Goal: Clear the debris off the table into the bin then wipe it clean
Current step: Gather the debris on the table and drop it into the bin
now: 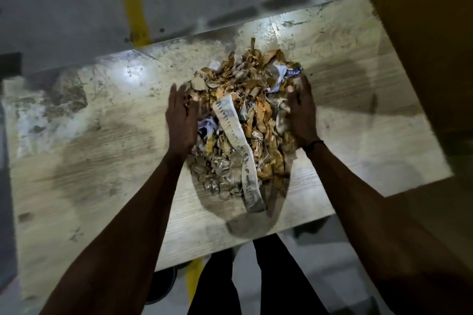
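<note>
A heap of debris (pixel 245 115), torn brown cardboard scraps, crumpled paper and a long white printed strip (pixel 238 140), lies in the middle of the light wooden table (pixel 102 151). My left hand (pixel 180 117) presses against the heap's left side with fingers fairly straight. My right hand (pixel 300 112) presses against its right side the same way, a dark band on its wrist. The heap sits squeezed between both palms. The tabletop is smeared with dust and grey stains, heaviest at the left end.
A large brown cardboard box (pixel 430 41) stands at the table's right end, its inside out of view. Grey floor with a yellow line (pixel 133 2) runs beyond the far edge. My dark-trousered legs (pixel 256 276) are at the near edge.
</note>
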Available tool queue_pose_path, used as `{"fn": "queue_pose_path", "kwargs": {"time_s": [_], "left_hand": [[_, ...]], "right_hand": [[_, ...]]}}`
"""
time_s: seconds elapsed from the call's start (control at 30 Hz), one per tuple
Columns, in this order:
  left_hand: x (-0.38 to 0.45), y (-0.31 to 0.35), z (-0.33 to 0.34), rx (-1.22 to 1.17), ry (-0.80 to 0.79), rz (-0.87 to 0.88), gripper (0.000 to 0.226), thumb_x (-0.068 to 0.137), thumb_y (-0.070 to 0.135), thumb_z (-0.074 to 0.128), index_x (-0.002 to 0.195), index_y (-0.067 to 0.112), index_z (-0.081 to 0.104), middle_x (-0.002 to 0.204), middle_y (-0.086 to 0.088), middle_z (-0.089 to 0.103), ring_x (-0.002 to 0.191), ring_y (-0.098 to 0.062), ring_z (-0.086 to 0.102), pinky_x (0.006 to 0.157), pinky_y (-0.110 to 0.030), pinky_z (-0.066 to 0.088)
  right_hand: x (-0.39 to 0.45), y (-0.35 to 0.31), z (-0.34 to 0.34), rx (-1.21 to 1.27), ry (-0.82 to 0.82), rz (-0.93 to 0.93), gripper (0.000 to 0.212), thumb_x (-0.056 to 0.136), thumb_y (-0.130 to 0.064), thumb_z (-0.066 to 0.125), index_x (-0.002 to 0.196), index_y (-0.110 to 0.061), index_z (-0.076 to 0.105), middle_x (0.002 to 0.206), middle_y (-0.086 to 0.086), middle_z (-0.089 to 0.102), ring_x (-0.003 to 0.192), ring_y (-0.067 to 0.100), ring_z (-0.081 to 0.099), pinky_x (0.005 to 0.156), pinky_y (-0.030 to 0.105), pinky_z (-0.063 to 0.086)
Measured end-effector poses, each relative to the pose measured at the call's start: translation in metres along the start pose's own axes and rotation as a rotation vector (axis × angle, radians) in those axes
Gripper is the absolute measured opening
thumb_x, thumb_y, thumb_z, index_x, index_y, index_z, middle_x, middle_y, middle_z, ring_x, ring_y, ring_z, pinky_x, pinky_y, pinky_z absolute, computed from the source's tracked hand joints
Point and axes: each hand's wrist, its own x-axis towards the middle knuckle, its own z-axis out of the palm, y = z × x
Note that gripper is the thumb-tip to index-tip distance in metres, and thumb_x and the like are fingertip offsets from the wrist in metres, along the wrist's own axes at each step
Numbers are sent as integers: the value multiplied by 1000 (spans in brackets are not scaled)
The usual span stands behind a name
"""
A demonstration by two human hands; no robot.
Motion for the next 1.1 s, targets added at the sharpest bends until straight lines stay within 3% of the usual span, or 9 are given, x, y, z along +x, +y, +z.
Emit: {"fn": "queue_pose_path", "kwargs": {"time_s": [0.07, 0.13, 0.23, 0.4, 0.57, 0.7, 0.87, 0.97, 1.1], "left_hand": [[-11, -7, -17, -50, 102, -16, 54, 108, 53, 40, 156, 28, 45, 171, -3, 31, 155, -13, 32, 126, -43, 33], [-37, -12, -28, -78, 161, -43, 53, 109, 46, 43, 156, 21, 47, 172, -2, 30, 157, -12, 28, 126, -44, 32], [-79, -14, -29, -74, 162, -4, 55, 109, 48, 43, 157, 22, 44, 172, -1, 30, 158, -16, 29, 126, -41, 32], [-83, 1, -11, -131, 145, 122, 48, 110, 49, 47, 153, 29, 47, 167, 2, 37, 151, -21, 42, 115, -56, 43], [-63, 33, 10, 21, 80, 103, 57, 105, 57, 46, 153, 26, 49, 164, -5, 41, 152, -25, 38, 121, -61, 31], [-73, 44, 34, -45, 15, 203, 51, 108, 45, 52, 154, 24, 50, 164, -6, 43, 153, -24, 36, 124, -50, 33], [-76, 64, 52, -140, 20, 198, 43, 109, 35, 57, 151, 24, 54, 160, 1, 45, 150, -9, 36, 124, -36, 32], [-74, 73, 57, -209, 60, 150, 39, 109, 28, 60, 148, 25, 56, 154, 9, 46, 144, 9, 34, 119, -15, 27], [-74, 80, 61, -284, 46, 74, 37, 109, 29, 58, 144, 19, 63, 155, 2, 52, 146, -2, 41, 116, -12, 30]], "right_hand": [[-15, 1, -15, 67, 75, 55, 60, 107, -56, 50, 162, -44, 30, 167, 13, 39, 153, 31, 39, 118, 30, 38], [-41, -2, -25, 75, 113, 65, 62, 110, -49, 44, 165, -25, 30, 172, 6, 31, 156, 16, 30, 119, 13, 29], [-79, 9, -22, 58, 128, 31, 68, 104, -55, 39, 162, -20, 34, 170, 2, 34, 157, 14, 30, 128, 27, 25], [-89, 3, 0, 115, 200, 76, 58, 107, -44, 47, 159, -17, 44, 166, 3, 42, 152, 11, 37, 124, 27, 31], [-73, -10, 14, 120, 169, 161, 65, 101, -58, 48, 159, -29, 44, 161, 1, 50, 147, 18, 47, 121, 39, 41], [-83, -27, 34, 192, 133, 42, 52, 111, -34, 51, 160, -20, 44, 163, -3, 47, 146, 7, 44, 113, 16, 39], [-86, -34, 58, 232, 93, 66, 55, 104, -49, 53, 152, -21, 51, 157, -2, 52, 145, 11, 48, 116, 29, 42], [-86, -35, 63, 251, 92, 64, 49, 105, -45, 51, 145, -19, 55, 153, -1, 55, 141, 9, 50, 110, 17, 42], [-92, -35, 67, 297, 30, 96, 43, 112, -35, 51, 151, -19, 52, 156, -5, 54, 142, 4, 49, 108, 12, 42]]}}
